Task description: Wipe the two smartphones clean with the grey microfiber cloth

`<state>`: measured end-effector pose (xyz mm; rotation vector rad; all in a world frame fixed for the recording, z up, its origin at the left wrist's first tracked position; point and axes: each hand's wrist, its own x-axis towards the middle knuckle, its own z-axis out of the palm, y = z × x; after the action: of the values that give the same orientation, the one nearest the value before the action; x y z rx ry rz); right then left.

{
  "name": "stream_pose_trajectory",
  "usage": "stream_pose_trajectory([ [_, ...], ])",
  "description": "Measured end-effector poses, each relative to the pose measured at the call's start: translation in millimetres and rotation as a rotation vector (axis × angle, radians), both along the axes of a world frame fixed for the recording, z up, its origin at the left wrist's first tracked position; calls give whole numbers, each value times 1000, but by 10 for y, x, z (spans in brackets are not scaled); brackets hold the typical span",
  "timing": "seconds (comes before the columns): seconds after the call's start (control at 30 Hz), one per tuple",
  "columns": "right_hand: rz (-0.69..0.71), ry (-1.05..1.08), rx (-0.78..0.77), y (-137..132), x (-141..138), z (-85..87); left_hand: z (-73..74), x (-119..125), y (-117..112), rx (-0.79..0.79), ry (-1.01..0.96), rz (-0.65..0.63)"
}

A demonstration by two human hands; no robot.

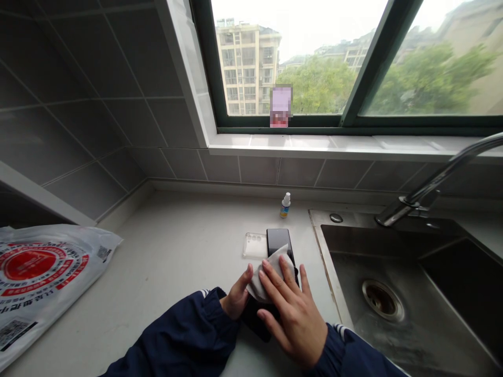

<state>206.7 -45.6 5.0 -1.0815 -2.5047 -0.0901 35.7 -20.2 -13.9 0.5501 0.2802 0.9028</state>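
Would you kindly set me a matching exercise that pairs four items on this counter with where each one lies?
Items:
1. Clear phone case
2. Small spray bottle
3. White cloth
4. Printed plastic bag

Places:
A. Over the lower end of the smartphone
B. At the left end of the counter
C. Upright, behind the smartphone
D. Flat, just left of the smartphone

Pairs: 1-D, 2-C, 3-A, 4-B

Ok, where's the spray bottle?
Head view: the spray bottle stands on the counter by the back wall, just beyond the black phone, left of the steel sink.
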Motion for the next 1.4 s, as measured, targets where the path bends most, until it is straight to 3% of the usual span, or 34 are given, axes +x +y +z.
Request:
stream_pose_trajectory([
  [0.2, 85, -34, -7, -22, -14, 78, 133, 58, -5, -45, -129, -65],
  [0.43, 151, -63, -45, -61, -50, 142, 159, 16, 16, -173, -113, 60],
  [0.57, 212, -70, -72, -93, -92, 159, 153, -52, 50, -244, -89, 68],
  [0.83, 190, 10, -81, -163, -162, 39, 183, -65, 93, -189, -26, 186],
  [1.1, 202, -52, -61, -133, -85, 77, 285, -93, 144, -218, -42, 281],
  [1.4, 65, 0, 16, -36, -54, 16, 174, -143, 191, -212, -87, 309],
])
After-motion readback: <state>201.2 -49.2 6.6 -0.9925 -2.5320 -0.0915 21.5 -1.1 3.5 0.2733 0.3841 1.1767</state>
